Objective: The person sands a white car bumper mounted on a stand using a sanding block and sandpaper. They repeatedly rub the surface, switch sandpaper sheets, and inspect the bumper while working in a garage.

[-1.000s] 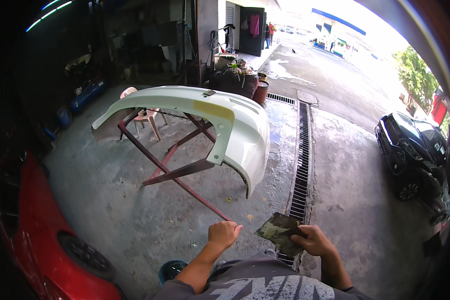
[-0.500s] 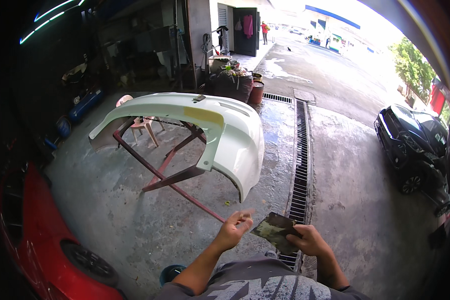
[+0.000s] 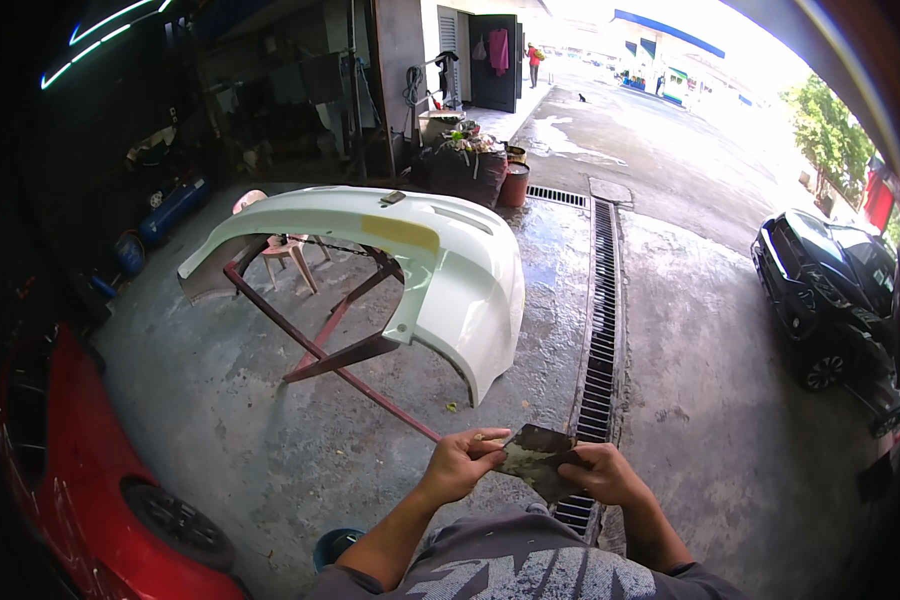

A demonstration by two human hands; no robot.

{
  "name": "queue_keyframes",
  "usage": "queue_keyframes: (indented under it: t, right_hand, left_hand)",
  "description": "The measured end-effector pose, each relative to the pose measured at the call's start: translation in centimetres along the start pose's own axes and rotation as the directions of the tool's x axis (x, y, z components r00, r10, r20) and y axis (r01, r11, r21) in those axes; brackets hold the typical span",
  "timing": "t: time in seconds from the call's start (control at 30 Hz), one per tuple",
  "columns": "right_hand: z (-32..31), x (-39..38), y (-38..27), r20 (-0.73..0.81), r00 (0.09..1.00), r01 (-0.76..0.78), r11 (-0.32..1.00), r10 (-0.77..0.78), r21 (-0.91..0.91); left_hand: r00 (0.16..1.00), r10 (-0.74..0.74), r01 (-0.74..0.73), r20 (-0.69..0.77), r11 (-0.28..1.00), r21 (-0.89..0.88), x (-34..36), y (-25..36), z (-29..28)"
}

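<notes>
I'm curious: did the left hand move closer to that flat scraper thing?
Yes. The left hand moved rightward to touch the scraper held by the right hand.
</notes>
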State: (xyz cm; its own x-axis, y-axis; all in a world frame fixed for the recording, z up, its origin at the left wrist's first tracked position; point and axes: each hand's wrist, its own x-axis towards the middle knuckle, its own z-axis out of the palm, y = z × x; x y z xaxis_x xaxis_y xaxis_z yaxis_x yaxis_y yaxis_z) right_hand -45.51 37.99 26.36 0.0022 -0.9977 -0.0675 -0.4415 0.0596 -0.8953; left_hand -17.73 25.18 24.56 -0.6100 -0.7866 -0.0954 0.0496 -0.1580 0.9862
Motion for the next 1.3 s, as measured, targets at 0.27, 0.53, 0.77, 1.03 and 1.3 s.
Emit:
queue_keyframes:
  t: [0.27, 0.53, 0.77, 1.03, 1.3]
  right_hand:
    - [-0.6, 1.7, -1.7, 0.216, 0.920, 0.369, 0.907, -0.326, -0.203]
    - [-3.5, -1.4, 1.5, -0.098, 0.995, -0.004, 0.997, -0.004, -0.080]
    - [-4.8, -1.6, 1.4, -0.260, 0.965, 0.036, 0.999, -0.041, -0.027]
    - [-4.6, -0.6, 0.5, -0.236, 0.971, 0.035, 0.998, -0.046, -0.050]
    - [-3.7, -0.8, 0.3, -0.253, 0.967, 0.033, 0.977, 0.022, 0.210]
  left_hand:
    - [0.974, 0.129, -0.198, 0.188, 0.888, 0.415, 1.3, 1.8, 1.7]
    - [0.907, 0.357, -0.266, -0.224, 0.897, 0.353, 1.6, 0.7, -1.7]
    - [0.948, 0.040, 0.072, -0.316, 0.939, 0.337, -1.5, -5.9, -3.9]
    - [0.936, 0.213, -0.151, -0.278, 0.962, 0.229, -2.0, -7.7, 0.2]
    - [0.983, 0.119, -0.037, -0.136, 0.869, 0.493, -3.3, -4.3, -1.4]
